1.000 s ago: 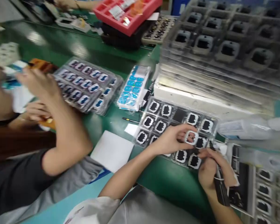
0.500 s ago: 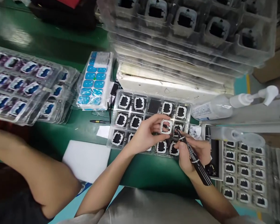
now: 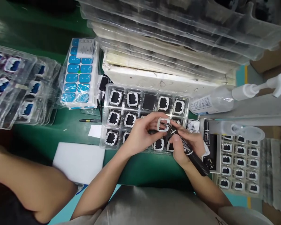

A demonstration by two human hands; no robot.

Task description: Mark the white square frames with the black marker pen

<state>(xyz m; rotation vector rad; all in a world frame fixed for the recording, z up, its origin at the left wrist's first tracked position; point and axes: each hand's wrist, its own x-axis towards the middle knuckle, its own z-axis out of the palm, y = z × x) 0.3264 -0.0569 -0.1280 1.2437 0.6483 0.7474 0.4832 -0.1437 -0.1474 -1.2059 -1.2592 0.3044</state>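
Observation:
A small white square frame (image 3: pixel 163 124) is pinched between the thumb and fingers of my left hand (image 3: pixel 142 132). My right hand (image 3: pixel 186 145) grips a black marker pen (image 3: pixel 189 150), its tip at the right side of the frame. Whether the tip touches the frame I cannot make out. Both hands are over a clear plastic tray (image 3: pixel 103 131) with rows of pockets. Most visible pockets hold white-rimmed black parts, such as the part (image 3: pixel 116 97) at the far left corner. My hands hide some pockets in the middle and lower right.
Tall stacked trays (image 3: pixel 173 37) stand behind. A pump bottle (image 3: pixel 215 104) lies to the right, near a black box (image 3: pixel 215 156) and another filled tray (image 3: pixel 240 165). Leftward are a blue label pack (image 3: pixel 78 75), a white foam sheet (image 3: pixel 79 162) and another person's arm (image 3: pixel 32 181).
The marker tip has come closer, from just beside the white frame to its right edge. My view has shifted, so the scene sits further left.

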